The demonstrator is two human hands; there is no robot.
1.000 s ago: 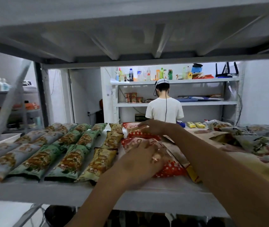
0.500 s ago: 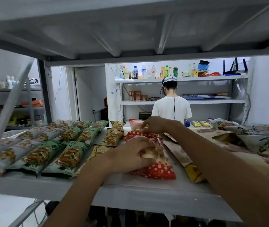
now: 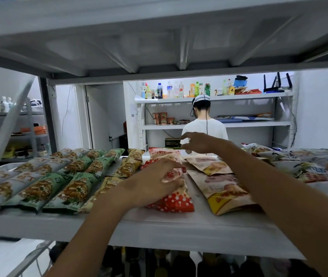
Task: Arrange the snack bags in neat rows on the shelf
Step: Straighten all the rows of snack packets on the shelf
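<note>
On the white shelf [image 3: 179, 222], rows of green snack bags [image 3: 73, 188] and yellow snack bags [image 3: 127, 166] lie at the left. A red polka-dot bag [image 3: 177, 200] lies mid-shelf, and my left hand [image 3: 155, 182] holds it near its middle with curled fingers. Behind it sits another red bag [image 3: 163, 153]. My right hand [image 3: 199, 142] hovers above the shelf's back, fingers loosely curled and holding nothing I can see. Beige and yellow bags [image 3: 225, 188] lie right of the red one.
A loose heap of pale snack bags [image 3: 309, 166] covers the shelf's right end. The upper shelf board [image 3: 159, 37] hangs low overhead. Beyond the shelf, a person in a white shirt [image 3: 205, 126] stands facing another rack of bottles [image 3: 179, 90].
My right hand has lifted off the far red bag and risen to the right. My left hand keeps its hold on the polka-dot bag, which has shifted slightly.
</note>
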